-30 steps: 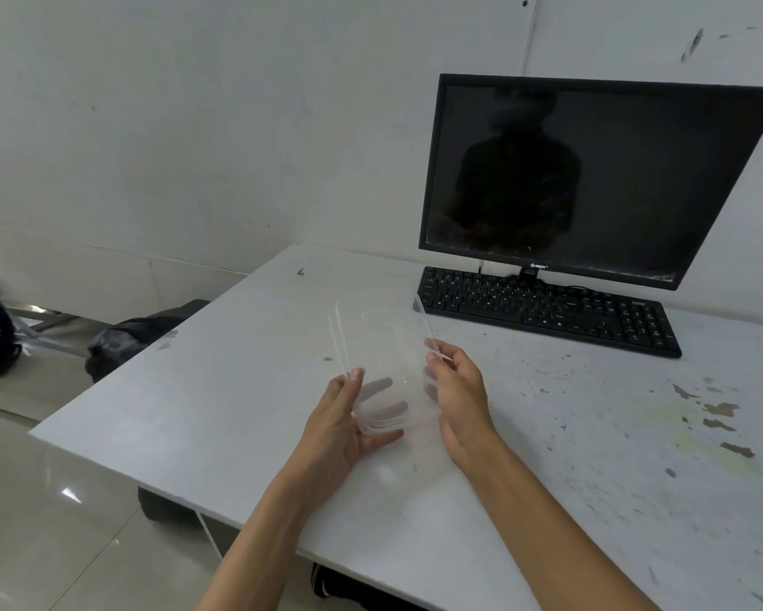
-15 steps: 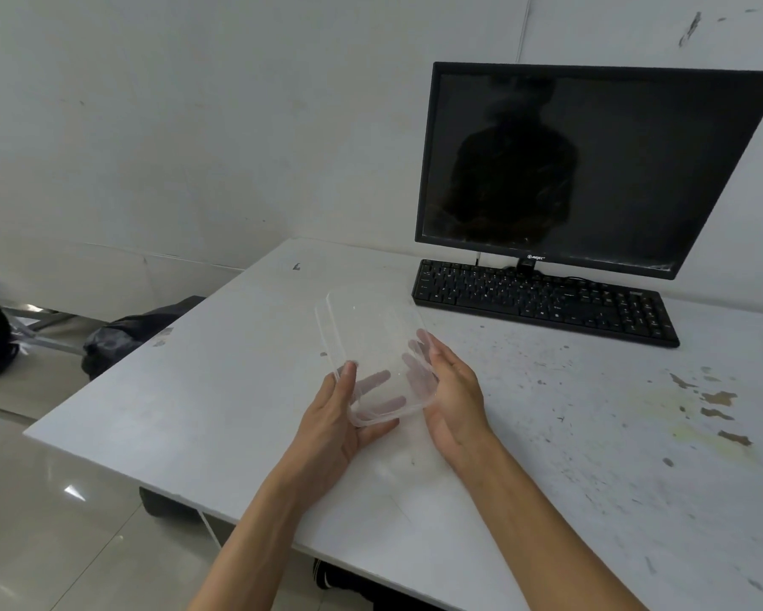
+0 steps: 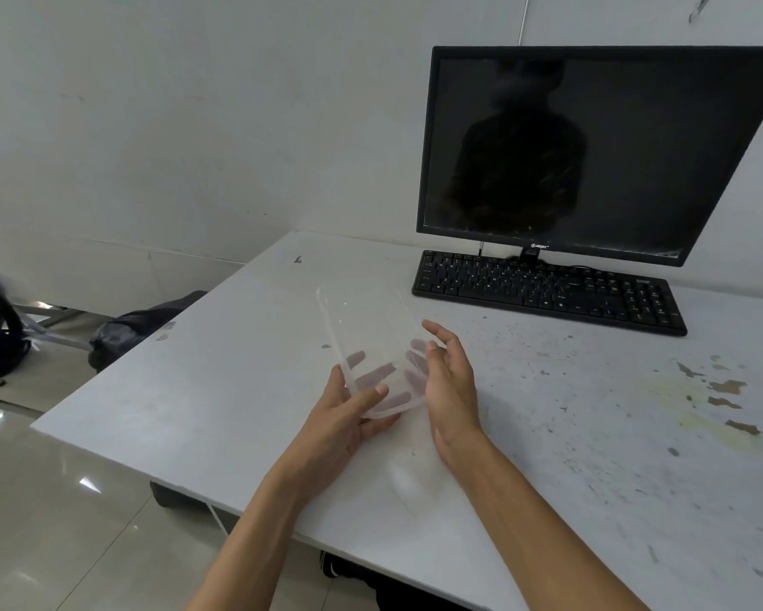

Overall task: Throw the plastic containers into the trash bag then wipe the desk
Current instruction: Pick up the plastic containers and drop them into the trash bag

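Clear plastic container (image 3: 366, 319) held above desk (image 3: 194, 390). L hand (image 3: 340, 416) pinches near edge: thumb atop, fingers beneath. R hand (image 3: 452, 385) fingers straight, apart, against its right side.

A second on, the clear rectangular plastic container (image 3: 370, 337) tilts flatter as the right hand (image 3: 450, 385) gives up its pinch on the edge and spreads against the side, while the left hand (image 3: 344, 421) slides its thumb onto the near rim.

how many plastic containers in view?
1. The clear container is over the desk, pinched by the left hand, right hand against its side. Another may be nested inside.
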### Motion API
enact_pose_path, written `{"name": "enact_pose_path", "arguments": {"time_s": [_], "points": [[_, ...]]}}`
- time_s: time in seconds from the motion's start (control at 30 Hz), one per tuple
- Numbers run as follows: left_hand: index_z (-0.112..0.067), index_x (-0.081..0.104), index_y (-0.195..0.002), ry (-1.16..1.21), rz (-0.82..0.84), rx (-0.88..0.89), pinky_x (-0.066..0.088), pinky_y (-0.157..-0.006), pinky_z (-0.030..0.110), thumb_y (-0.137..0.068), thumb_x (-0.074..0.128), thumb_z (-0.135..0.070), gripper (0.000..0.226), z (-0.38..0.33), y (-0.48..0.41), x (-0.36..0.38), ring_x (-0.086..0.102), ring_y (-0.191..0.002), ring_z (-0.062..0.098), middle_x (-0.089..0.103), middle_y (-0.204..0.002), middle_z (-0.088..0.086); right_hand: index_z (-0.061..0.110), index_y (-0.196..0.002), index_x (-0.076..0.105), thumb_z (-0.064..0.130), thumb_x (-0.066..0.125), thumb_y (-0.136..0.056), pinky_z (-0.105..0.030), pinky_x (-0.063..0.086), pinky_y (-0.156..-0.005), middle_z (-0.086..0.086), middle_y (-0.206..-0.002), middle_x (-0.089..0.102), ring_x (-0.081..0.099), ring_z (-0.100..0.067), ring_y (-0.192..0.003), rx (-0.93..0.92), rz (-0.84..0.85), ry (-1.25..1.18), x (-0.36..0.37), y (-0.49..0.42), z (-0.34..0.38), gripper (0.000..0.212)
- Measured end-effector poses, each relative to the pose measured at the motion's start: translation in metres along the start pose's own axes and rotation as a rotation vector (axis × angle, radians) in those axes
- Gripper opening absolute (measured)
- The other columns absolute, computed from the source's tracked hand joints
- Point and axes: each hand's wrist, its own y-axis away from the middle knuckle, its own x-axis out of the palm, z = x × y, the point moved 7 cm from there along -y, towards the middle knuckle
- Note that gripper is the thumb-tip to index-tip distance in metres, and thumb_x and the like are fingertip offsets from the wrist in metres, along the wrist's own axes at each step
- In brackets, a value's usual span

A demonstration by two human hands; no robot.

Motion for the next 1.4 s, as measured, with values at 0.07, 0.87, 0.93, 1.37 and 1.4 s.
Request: {"name": "enact_pose_path", "arguments": {"time_s": [0.07, 0.87, 0.93, 1.37, 1.4], "points": [[-0.026, 0.038, -0.146, 0.015, -0.001, -0.009, 0.055, -0.098, 0.042, -0.09, 0.068, -0.019, 0.064, 0.0, 0.001, -0.002, 0.068, -0.119, 0.035, 0.066, -0.138, 0.005, 0.034, -0.121, 0.06, 0.022, 0.04, -0.107, -0.023, 0.056, -0.081, 0.001, -0.118, 0.064, 0.065, -0.007, -0.106, -0.003, -0.011, 0.033, 0.0, -0.001, 0.0, 0.028], [-0.009, 0.036, -0.15, 0.048, -0.004, 0.078, 0.055, -0.099, 0.039, -0.095, 0.061, -0.013, 0.06, -0.015, 0.007, 0.0, 0.065, -0.123, 0.036, 0.065, -0.137, 0.014, 0.022, -0.108, 0.059, 0.04, 0.044, -0.103, -0.031, 0.056, -0.067, -0.002, -0.101, 0.063, 0.063, -0.013, -0.083, -0.16, -0.078, 0.427, -0.005, -0.001, 0.022, 0.024], [-0.011, 0.036, -0.149, 0.101, -0.043, 0.11, 0.055, -0.099, 0.04, -0.095, 0.064, -0.015, 0.061, -0.017, 0.007, -0.003, 0.064, -0.123, 0.037, 0.065, -0.138, 0.012, 0.024, -0.112, 0.058, 0.045, 0.047, -0.1, -0.027, 0.057, -0.058, 0.0, -0.103, 0.064, 0.066, -0.013, -0.08, -0.013, 0.019, 0.326, -0.002, -0.001, 0.013, 0.027], [-0.011, 0.055, -0.131, -0.002, -0.463, 0.027, 0.064, -0.078, 0.041, -0.094, 0.066, -0.029, 0.042, -0.049, 0.057, -0.074, 0.076, -0.098, 0.027, 0.066, -0.128, 0.01, 0.01, -0.106, 0.063, 0.024, 0.066, -0.093, -0.034, 0.054, -0.057, -0.011, -0.096, 0.06, 0.063, -0.021, -0.068, 0.288, 0.316, -0.022, 0.033, 0.018, -0.003, 0.019], [-0.01, 0.054, -0.133, -0.041, -0.49, 0.041, 0.064, -0.075, 0.039, -0.096, 0.064, -0.026, 0.042, -0.057, 0.065, -0.088, 0.077, -0.097, 0.026, 0.068, -0.126, 0.01, 0.01, -0.106, 0.063, 0.024, 0.066, -0.093, -0.033, 0.054, -0.057, -0.012, -0.098, 0.06, 0.063, -0.021, -0.068, 0.294, 0.355, -0.002, 0.039, 0.022, -0.004, 0.02]]}}
